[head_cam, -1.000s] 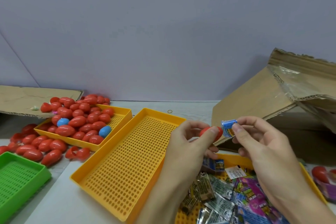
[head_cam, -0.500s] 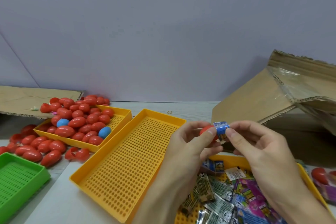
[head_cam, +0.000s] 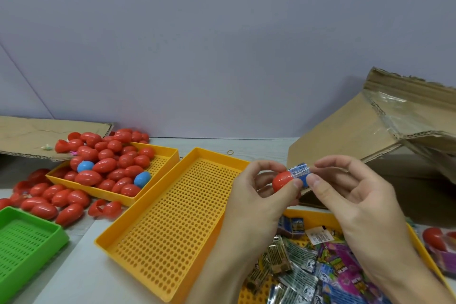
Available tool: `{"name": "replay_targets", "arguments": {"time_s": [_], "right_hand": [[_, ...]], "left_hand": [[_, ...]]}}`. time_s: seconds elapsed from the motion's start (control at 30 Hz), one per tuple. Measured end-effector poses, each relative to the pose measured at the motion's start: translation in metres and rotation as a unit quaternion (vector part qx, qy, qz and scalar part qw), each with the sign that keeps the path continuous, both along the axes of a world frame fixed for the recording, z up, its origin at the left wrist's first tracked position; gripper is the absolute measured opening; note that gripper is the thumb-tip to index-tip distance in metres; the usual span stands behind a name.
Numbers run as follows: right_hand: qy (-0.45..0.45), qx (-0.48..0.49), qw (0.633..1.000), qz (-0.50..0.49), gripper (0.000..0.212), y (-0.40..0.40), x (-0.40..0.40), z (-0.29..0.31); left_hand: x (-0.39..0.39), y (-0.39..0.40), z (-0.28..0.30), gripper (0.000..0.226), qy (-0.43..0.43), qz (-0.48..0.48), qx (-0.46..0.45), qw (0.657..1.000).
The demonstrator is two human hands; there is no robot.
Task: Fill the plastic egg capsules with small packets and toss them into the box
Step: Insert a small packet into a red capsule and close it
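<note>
My left hand point(head_cam: 254, 195) grips a red egg capsule half point(head_cam: 282, 181) between thumb and fingers. My right hand point(head_cam: 352, 207) pinches a small blue packet point(head_cam: 299, 173) whose end sits in the mouth of that half. Both hands hover above a yellow tray point(head_cam: 419, 242) heaped with small packets point(head_cam: 308, 269). The cardboard box point(head_cam: 370, 136) lies open behind my hands at the right. Several red capsules and two blue ones point(head_cam: 111, 165) fill a yellow tray at the left.
An empty perforated yellow tray point(head_cam: 170, 219) lies in the middle. A green tray point(head_cam: 27, 237) sits at the lower left, with loose red capsules point(head_cam: 56, 201) on the table beside it. Flat cardboard point(head_cam: 29, 136) lies at the far left. More red capsules point(head_cam: 435, 239) show at the right edge.
My right hand has brought the blue packet from beside the red half to its opening, pushing it partly in. Both hands have drifted slightly lower.
</note>
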State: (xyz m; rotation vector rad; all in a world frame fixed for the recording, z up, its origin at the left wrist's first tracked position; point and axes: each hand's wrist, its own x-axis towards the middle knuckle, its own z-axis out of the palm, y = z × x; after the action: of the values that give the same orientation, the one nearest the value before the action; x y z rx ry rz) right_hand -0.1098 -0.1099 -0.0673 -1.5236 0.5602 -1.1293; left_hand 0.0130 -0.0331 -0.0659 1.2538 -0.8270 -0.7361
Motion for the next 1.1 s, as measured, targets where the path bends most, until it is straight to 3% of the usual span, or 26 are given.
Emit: {"name": "replay_targets", "arguments": {"time_s": [0.23,0.57,0.8,1.1], "right_hand": [[0.006,-0.012,0.999,-0.04,0.027,-0.0017,0.0009,-0.0012],[-0.026,0.02,0.998,-0.045,0.027,-0.005,0.0014,-0.0052],[-0.046,0.047,0.997,-0.031,0.028,-0.0059,0.001,-0.0053],[-0.022,0.04,0.999,-0.011,0.029,-0.0041,0.0004,-0.0031]], "left_hand": [[-0.0038,0.0004,0.0014,0.031,-0.102,0.007,0.024,0.994],[-0.0054,-0.0001,0.0037,0.024,-0.092,-0.014,0.001,0.996],[-0.0043,-0.002,0.0007,0.032,-0.126,0.007,0.023,0.992],[-0.0044,-0.0016,0.0004,0.031,-0.153,0.026,0.032,0.987]]}}
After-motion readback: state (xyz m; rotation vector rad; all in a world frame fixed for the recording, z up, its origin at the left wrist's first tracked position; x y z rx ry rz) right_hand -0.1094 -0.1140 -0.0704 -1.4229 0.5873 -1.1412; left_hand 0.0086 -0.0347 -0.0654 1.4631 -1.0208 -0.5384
